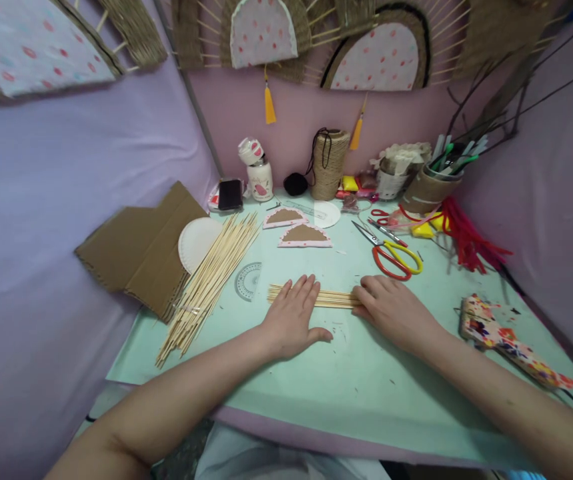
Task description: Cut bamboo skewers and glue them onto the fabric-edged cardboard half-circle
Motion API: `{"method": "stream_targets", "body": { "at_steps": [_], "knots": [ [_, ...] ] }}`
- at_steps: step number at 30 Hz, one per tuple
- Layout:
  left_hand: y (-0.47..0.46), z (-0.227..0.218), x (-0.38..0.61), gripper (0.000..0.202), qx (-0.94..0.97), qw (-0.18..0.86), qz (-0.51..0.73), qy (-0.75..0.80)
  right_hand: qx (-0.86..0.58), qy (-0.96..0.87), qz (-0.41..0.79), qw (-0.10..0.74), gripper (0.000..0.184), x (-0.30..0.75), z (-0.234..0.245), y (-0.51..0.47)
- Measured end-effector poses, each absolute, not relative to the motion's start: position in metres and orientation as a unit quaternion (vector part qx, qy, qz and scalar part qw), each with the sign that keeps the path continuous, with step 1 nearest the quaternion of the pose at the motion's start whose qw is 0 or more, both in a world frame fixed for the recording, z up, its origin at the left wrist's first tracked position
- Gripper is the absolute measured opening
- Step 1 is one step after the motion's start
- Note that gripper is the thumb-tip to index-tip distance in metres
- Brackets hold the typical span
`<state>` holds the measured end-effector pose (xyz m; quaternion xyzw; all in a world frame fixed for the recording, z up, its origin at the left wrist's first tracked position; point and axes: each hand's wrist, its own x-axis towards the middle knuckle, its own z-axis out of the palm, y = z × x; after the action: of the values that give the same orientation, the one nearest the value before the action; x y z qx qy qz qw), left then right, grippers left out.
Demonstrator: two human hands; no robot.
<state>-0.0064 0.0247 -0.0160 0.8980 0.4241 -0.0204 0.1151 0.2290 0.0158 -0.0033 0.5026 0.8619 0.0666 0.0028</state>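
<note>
A row of thin bamboo sticks point(335, 299) lies side by side across the middle of the table. My left hand point(290, 317) rests flat over their left part, fingers stretched out and thumb apart. At the right end, my right hand point(391, 307) has its fingers curled around the stick ends, which it hides. Left of my hands, a clear protractor point(249, 281) lies beside a large loose pile of bamboo sticks point(211, 287). Beyond the row are two half-round cardboard pieces point(306, 235) with pink spotted edging.
Scissors point(391, 259) with red and yellow handles lie beyond my right hand. A flower-patterned glue gun point(509, 343) sits at the right. Folded cardboard point(141, 247) and a white disc point(197, 243) are at the left. A twine spool point(329, 167), a bottle point(259, 179) and a pen holder point(431, 187) line the back.
</note>
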Motion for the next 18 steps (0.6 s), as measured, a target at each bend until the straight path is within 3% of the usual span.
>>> {"method": "stream_targets", "body": {
  "at_steps": [5,10,18],
  "knots": [
    [0.025,-0.017,-0.006,0.095,0.899,0.106,-0.023,0.425,0.512,0.851,0.077,-0.088,0.059,0.236,-0.015,0.001],
    [0.025,-0.015,-0.005,0.096,0.899,0.102,-0.03,0.424,0.496,0.863,0.033,-0.086,0.09,0.219,-0.031,-0.015],
    [0.026,-0.019,-0.006,0.097,0.904,0.082,-0.007,0.421,0.494,0.866,-0.027,-0.069,0.097,0.214,-0.038,-0.012]
  ]
}}
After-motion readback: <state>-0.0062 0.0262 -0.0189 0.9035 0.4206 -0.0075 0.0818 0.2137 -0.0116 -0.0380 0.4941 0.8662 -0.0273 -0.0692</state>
